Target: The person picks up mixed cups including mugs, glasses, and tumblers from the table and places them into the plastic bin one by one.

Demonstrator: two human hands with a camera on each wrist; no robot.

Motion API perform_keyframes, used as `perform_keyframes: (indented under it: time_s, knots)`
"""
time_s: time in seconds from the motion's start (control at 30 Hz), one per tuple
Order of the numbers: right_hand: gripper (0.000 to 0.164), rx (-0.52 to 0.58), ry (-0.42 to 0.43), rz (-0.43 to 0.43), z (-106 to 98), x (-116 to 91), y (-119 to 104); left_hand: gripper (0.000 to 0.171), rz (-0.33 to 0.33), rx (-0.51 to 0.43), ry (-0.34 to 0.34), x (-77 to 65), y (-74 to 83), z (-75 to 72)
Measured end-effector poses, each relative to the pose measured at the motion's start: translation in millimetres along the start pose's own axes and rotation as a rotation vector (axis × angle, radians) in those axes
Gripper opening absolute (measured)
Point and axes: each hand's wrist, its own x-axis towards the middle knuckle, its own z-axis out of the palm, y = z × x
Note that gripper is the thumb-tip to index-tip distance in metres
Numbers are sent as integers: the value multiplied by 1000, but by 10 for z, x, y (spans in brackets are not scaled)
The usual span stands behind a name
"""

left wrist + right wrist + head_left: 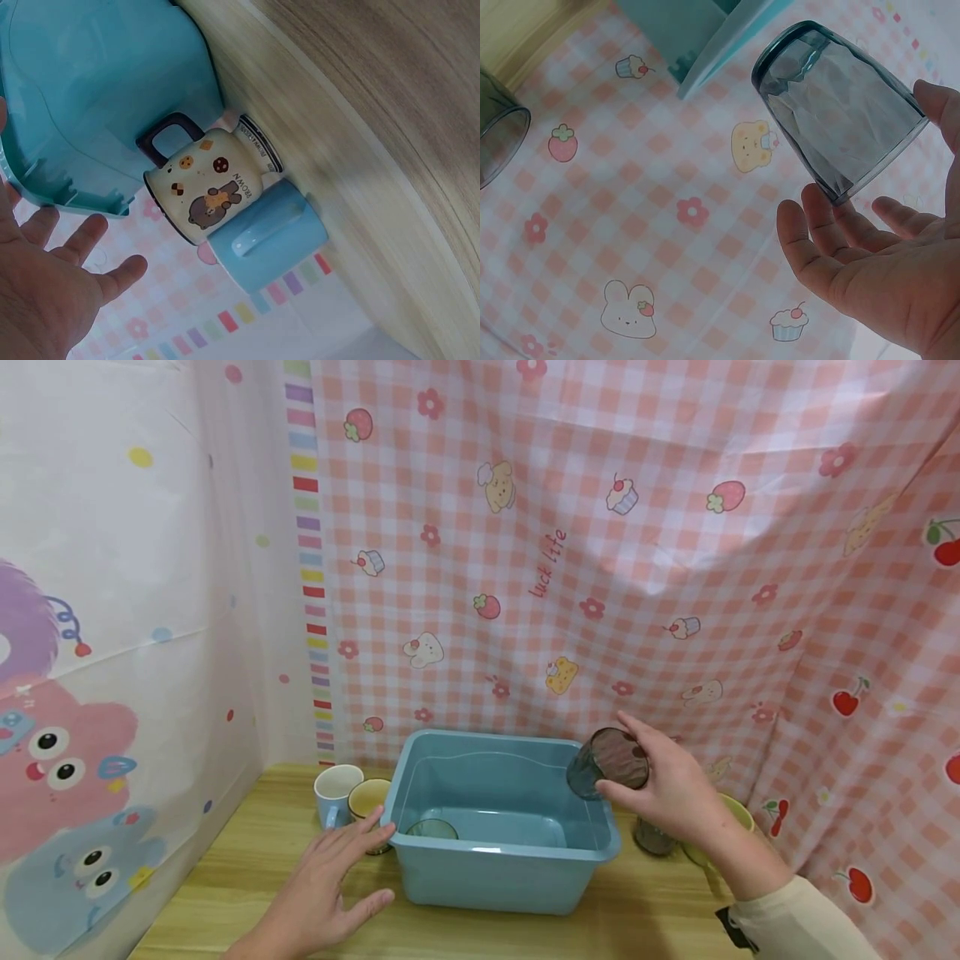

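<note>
While the right hand (678, 793) pinches a dark glass (585, 772), tilted, at the right rim of the tub (495, 881), the left hand (318, 885) spreads, gripping nothing, by the left rim. Looks mid-transfer; next move likely calls for lowering it inside gently.

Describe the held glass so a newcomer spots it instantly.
Find the blue bin on the table. By its right end, the right hand holds a dark tinted glass, tilted. The green glass is in the bin and another glass on the table; only this one is held.
</note>
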Motion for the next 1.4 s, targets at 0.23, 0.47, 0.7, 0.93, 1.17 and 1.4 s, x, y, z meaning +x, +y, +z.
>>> perform_keyframes:
  time_s: [0.23,0.47,0.7,0.93,1.17,1.4]
  knots:
    - [94,-10,-21,-16,46,19,-42,82,8,8,8,-1,1,-4]
    - [96,20,-66,-7,102,32,-80,85,7,14,11,3,10,-4]
    - [95,25,-76,-15,149,43,-124,83,5,19,16,5,16,-4]
    - [95,35,-85,-16,187,44,-140,82,5,22,15,1,4,1]
    - [96,42,-106,6,225,51,-155,84,10,21,16,3,9,3]
    - [94,34,-114,6,273,65,-167,84,4,22,11,4,20,-7]
